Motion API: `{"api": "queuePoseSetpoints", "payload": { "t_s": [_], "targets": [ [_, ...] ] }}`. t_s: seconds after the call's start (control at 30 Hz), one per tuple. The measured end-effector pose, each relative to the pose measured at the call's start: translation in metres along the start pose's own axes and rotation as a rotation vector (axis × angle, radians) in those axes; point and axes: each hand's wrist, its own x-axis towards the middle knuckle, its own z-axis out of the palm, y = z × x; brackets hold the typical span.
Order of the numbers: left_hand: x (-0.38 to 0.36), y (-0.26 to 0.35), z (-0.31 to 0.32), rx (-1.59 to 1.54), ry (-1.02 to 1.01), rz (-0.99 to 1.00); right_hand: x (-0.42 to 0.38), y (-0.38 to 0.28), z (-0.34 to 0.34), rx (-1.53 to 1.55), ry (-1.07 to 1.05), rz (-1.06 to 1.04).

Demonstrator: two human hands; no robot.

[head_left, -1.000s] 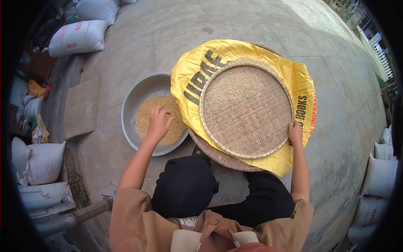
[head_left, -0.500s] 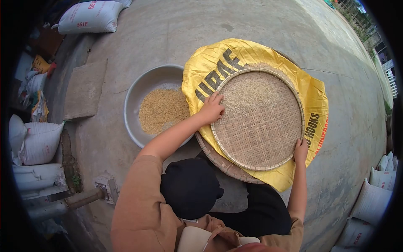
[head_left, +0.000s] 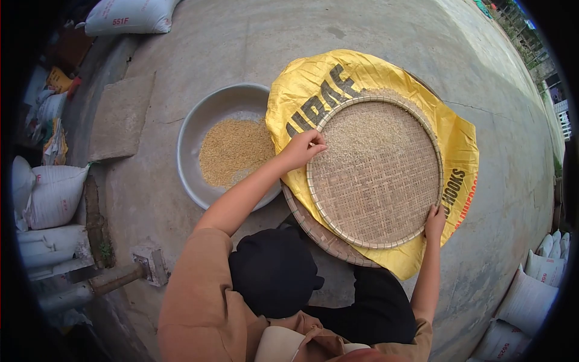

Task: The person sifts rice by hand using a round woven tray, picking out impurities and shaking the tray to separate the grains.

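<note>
A round woven bamboo tray (head_left: 380,199) lies over a yellow plastic sack (head_left: 461,142), with pale grain (head_left: 368,133) spread across its far part. My right hand (head_left: 435,221) grips the tray's rim at the lower right. At the left rim, my left hand (head_left: 306,149) has its thumb and fingers pinched together over the edge of the grain; whatever is between the fingertips is too small to make out. Left of the tray stands a wide metal basin (head_left: 188,151) holding golden grain (head_left: 232,151), partly hidden behind my left forearm.
A larger woven tray (head_left: 325,238) shows beneath the yellow sack. White filled sacks lie at the upper left (head_left: 129,17), the left side (head_left: 57,196) and the lower right (head_left: 528,298). A flat concrete slab (head_left: 122,117) and a pipe (head_left: 117,280) are on the left.
My left hand's fingers have drawn together into a pinch, lifting slightly from the tray's left edge. My right hand keeps its hold on the rim. The view has shifted slightly.
</note>
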Motion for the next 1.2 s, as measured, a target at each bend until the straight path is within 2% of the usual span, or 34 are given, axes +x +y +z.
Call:
{"api": "queuePoseSetpoints", "payload": {
  "t_s": [0.07, 0.2, 0.27, 0.37, 0.43, 0.47, 0.53, 0.57, 0.67, 0.73, 0.77, 0.83, 0.93, 1.2],
  "targets": [
    [-0.007, 0.006, -0.014, -0.276, 0.047, -0.201, 0.001, -0.005, -0.003, -0.001, -0.063, 0.050],
    [-0.034, 0.008, -0.043, -0.191, 0.212, -0.207, -0.001, -0.007, -0.004, 0.044, -0.029, 0.032],
    [-0.046, 0.004, -0.047, -0.137, 0.227, -0.263, 0.000, -0.006, -0.004, 0.025, -0.063, 0.055],
    [-0.058, 0.002, -0.036, -0.190, 0.150, -0.258, 0.001, -0.002, -0.002, 0.015, -0.058, 0.062],
    [-0.055, 0.018, -0.013, -0.141, -0.008, -0.215, 0.000, -0.005, -0.004, 0.018, -0.076, 0.083],
    [-0.050, 0.024, -0.001, -0.144, -0.010, -0.216, 0.001, -0.007, -0.005, 0.023, -0.093, 0.096],
    [-0.039, 0.033, 0.022, -0.371, -0.171, -0.120, 0.000, -0.002, 0.001, 0.011, -0.049, 0.066],
    [-0.034, 0.033, 0.024, -0.378, -0.174, -0.118, 0.000, 0.001, 0.002, 0.002, -0.004, 0.035],
    [-0.012, 0.019, 0.022, -0.258, -0.100, -0.016, -0.001, -0.003, -0.001, 0.026, -0.016, 0.052],
    [-0.006, -0.001, 0.015, 0.438, 0.101, 0.324, 0.000, -0.002, -0.002, 0.034, -0.032, 0.073],
    [-0.009, -0.006, 0.016, 0.461, 0.098, 0.252, 0.000, -0.003, -0.003, 0.052, -0.057, 0.080],
    [-0.009, -0.011, 0.019, 0.497, 0.050, 0.266, 0.001, -0.007, -0.006, 0.043, -0.114, 0.121],
    [-0.009, -0.012, 0.025, 0.548, -0.003, 0.277, 0.000, 0.004, 0.003, 0.037, -0.017, 0.072],
    [-0.008, -0.030, 0.030, 0.510, 0.002, 0.218, 0.001, 0.003, 0.001, 0.042, -0.059, 0.095]
  ]
}}
